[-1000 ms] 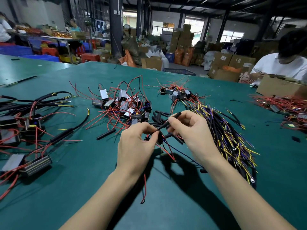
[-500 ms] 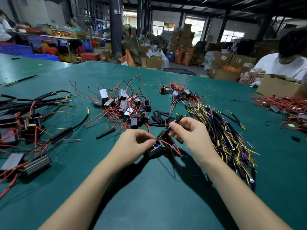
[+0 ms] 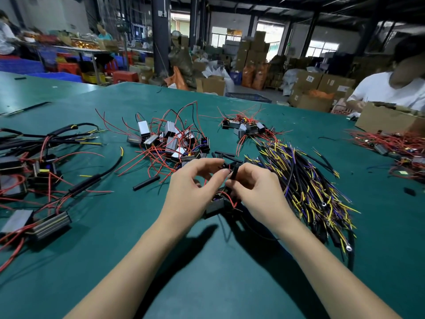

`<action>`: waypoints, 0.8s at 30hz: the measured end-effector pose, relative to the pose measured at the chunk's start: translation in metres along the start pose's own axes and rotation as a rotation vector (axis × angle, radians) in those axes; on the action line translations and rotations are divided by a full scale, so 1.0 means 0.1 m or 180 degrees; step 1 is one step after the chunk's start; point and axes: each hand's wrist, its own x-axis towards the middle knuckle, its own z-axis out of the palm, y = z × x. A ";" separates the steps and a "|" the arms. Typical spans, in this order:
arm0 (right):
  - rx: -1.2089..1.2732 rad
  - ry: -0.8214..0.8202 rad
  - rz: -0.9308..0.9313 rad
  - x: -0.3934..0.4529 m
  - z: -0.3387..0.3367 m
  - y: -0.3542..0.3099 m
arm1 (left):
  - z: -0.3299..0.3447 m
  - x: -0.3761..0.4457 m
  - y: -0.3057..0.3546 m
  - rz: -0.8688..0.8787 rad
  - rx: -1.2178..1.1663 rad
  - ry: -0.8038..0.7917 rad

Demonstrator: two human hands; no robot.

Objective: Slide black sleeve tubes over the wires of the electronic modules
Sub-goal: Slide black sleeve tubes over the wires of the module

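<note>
Now | sleeve tube (image 3: 235, 173) upright, long axis vertical | right hand (image 3: 255, 189) grip pinches it | left hand (image 3: 195, 187) grip unclear

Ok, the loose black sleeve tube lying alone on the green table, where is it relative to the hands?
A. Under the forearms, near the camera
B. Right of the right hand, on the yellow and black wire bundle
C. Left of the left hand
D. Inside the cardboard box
C: the loose black sleeve tube lies on the bare green table just left of the left hand, apart from it, below the pile of red-wired modules.
</note>
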 end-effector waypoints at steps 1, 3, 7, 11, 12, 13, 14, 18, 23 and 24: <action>-0.0070 -0.0055 -0.0035 -0.01 0.01 -0.01 | 0.02 -0.01 0.02 0.0009 -0.0082 -0.0001; -0.0136 -0.0156 -0.0099 -0.02 0.02 -0.01 | 0.06 -0.03 0.05 0.0000 -0.0152 -0.0053; -0.0246 -0.0174 -0.0106 -0.02 0.06 -0.02 | 0.12 0.01 -0.01 -0.0070 -0.0015 0.0022; -0.0133 -0.0171 0.0048 -0.02 0.06 0.00 | 0.13 0.07 -0.07 -0.0267 -0.0095 0.0010; -0.0091 -0.0190 0.0109 -0.02 0.06 0.02 | 0.13 0.08 -0.09 -0.0296 -0.0074 -0.0015; -0.0020 -0.0209 0.0192 -0.02 0.06 0.03 | 0.13 0.09 -0.12 -0.0330 -0.0055 -0.0032; 0.0087 -0.0218 0.0287 -0.01 0.05 0.04 | 0.13 0.10 -0.14 -0.0374 -0.0057 -0.0035; 0.0724 -0.0174 0.0508 0.04 -0.01 0.03 | 0.14 0.11 -0.19 -0.0466 -0.0170 -0.0025; 0.0972 -0.0154 0.0389 0.08 -0.12 -0.01 | 0.21 0.12 -0.18 -0.0406 -0.0087 -0.0043; 0.0886 -0.0170 0.0341 0.08 -0.12 -0.02 | 0.22 0.11 -0.17 -0.0399 -0.0073 -0.0068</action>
